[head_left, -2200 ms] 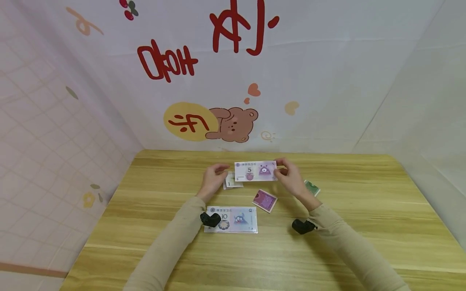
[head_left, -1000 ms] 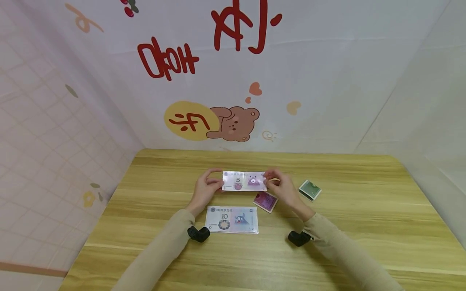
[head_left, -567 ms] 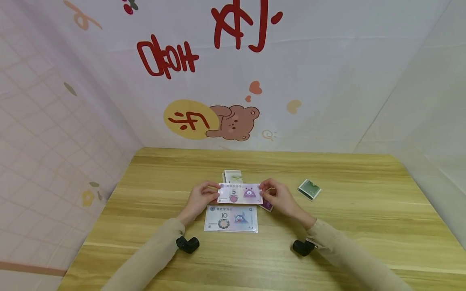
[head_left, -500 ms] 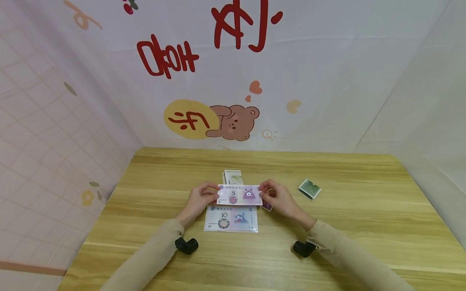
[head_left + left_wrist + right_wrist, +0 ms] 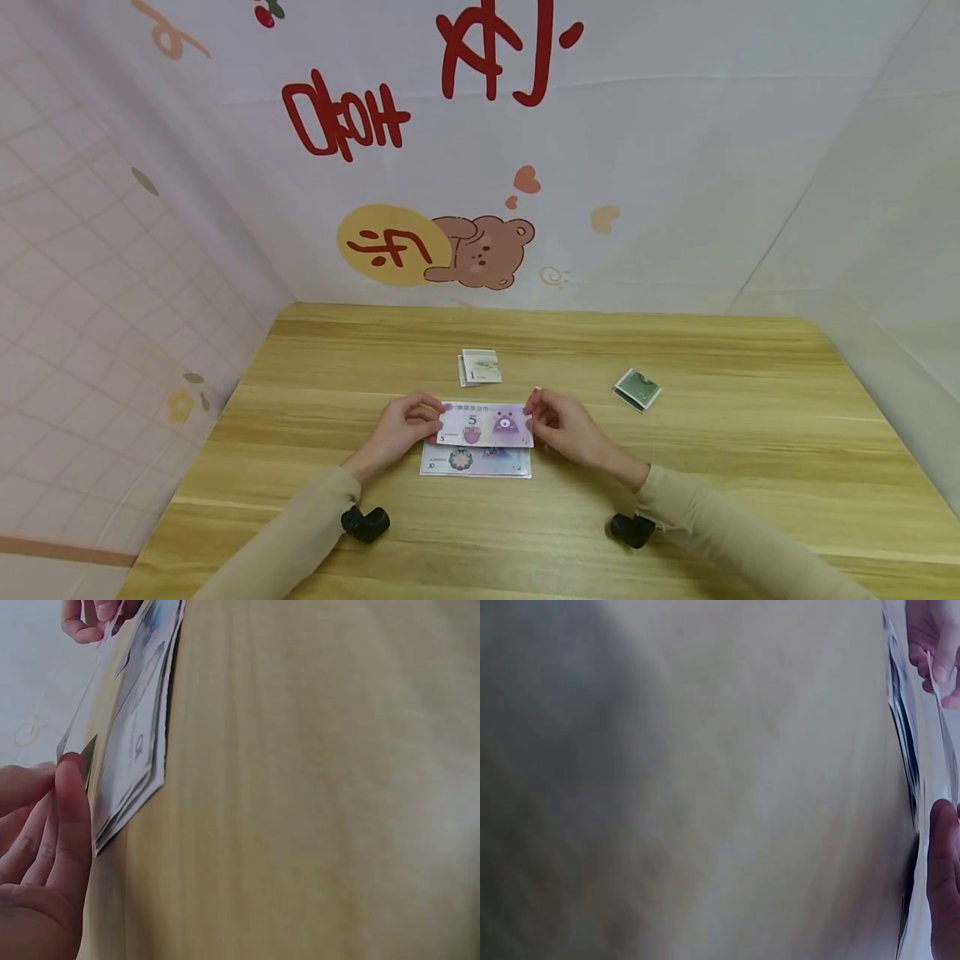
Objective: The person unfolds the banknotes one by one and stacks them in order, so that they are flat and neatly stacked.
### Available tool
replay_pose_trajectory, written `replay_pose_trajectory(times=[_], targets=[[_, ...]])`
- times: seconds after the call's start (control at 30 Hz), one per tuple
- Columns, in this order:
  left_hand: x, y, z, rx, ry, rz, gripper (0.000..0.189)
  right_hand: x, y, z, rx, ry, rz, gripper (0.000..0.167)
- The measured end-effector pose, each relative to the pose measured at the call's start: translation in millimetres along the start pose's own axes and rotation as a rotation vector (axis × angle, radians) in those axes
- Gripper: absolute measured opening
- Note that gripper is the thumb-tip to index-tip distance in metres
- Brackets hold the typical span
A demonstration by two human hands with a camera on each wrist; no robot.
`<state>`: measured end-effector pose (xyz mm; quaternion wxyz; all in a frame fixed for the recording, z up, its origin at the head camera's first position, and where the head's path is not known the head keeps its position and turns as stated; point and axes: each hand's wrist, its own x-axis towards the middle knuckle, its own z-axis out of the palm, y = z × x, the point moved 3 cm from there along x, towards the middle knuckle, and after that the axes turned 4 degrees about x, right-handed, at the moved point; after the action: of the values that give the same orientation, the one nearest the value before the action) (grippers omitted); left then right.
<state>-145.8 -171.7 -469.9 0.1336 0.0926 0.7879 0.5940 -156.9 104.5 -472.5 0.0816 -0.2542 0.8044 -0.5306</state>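
Both hands hold a purple-and-white play banknote marked 5 (image 5: 486,423) by its ends. My left hand (image 5: 396,432) pinches the left end between thumb and fingers, and my right hand (image 5: 568,427) pinches the right end. Below it on the table lies a stack of bluish play banknotes marked 10 (image 5: 480,467), its upper part covered by the 5 note. In the left wrist view the held note stands raised above the stack's loose edges (image 5: 139,742). The right wrist view shows the stack (image 5: 904,720) nearly edge-on. The folded purple note is hidden by the right hand and the 5 note.
Folded notes marked 1 (image 5: 481,367) lie beyond the hands, toward the back of the wooden table (image 5: 720,467). A folded green note (image 5: 639,388) sits to the right. A printed cloth (image 5: 675,167) hangs behind the table's rear edge.
The left hand has taken hold of the 5 note's left end. Both hands have brought the note nearer and leftward, from beside the 1 notes to over the 10 stack.
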Motion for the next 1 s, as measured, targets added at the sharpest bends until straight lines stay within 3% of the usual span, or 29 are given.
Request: replay_pose_trajectory(times=[0.17,0.43,0.63,1.0], targets=[[-8.9,0.1,-2.2,0.037,-0.028,0.026,0.022,-3.6,-5.2,6.8,-0.041,-0.014,-0.062,0.015],[-20.8,-6.2,-5.6,0.102,-0.050,0.044,0.020,-6.3,-10.5,18.0,-0.078,-0.044,-0.059,0.016],[-22.5,-8.8,-5.0,0.116,-0.062,0.048,0.019,-6.4,-10.5,23.1,-0.128,-0.047,-0.092,0.018],[-23.6,-8.2,-4.0,0.086,-0.093,0.023,0.018,-6.0,-11.5,26.9,-0.230,-0.072,-0.062,0.019]])
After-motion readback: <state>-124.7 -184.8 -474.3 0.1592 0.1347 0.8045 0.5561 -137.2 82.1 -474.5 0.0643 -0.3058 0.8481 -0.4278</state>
